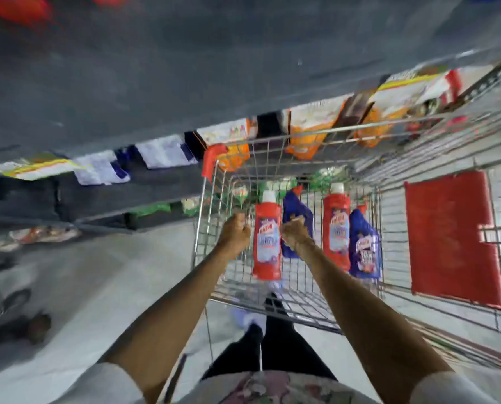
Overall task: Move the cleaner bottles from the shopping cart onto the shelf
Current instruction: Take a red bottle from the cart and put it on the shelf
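Several cleaner bottles lie in the wire shopping cart (211, 249): a red one (268, 243), a blue one (294, 205), a second red one (336, 228) and a second blue one (364, 249). My left hand (234, 231) is curled shut at the left edge of the first red bottle, and blur hides whether it grips it. My right hand (297, 233) is closed over the middle of the first blue bottle. The shelf (103, 199) runs along the left and far side of the cart.
Packets in white, orange and yellow (310, 126) hang along the shelf's upper edge, and green packs (153, 208) sit lower down. A red panel (450, 237) is on the cart's right side. My legs and shoes (261, 325) stand under the cart on the grey floor.
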